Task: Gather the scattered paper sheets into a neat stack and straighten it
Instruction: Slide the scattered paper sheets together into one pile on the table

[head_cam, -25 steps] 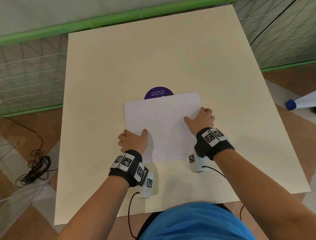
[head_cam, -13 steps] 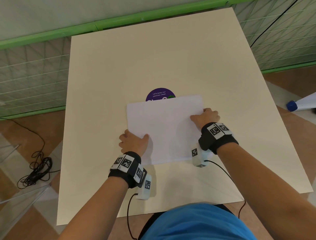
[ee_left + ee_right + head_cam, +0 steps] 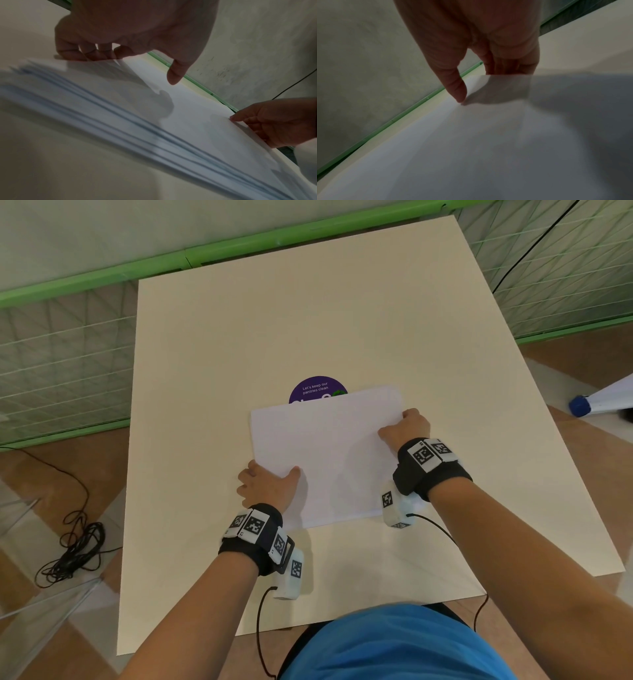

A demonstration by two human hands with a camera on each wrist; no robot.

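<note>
A stack of white paper sheets lies on the cream table, its near edge fanned out. My left hand is at the stack's left edge. Its fingers touch that edge, and the thumb hovers just above the top sheet. My right hand is at the right edge near the far corner. Its thumb presses on the top sheet, and its fingers go behind the slightly lifted paper edge.
A round purple sticker on the table is half covered by the stack's far edge. A green rail and mesh fence run behind and beside the table. A black cable coil lies on the floor at the left.
My right hand has slid from on top of the sheets out to their right edge and now grips it. The left hand and the stack have barely moved.
</note>
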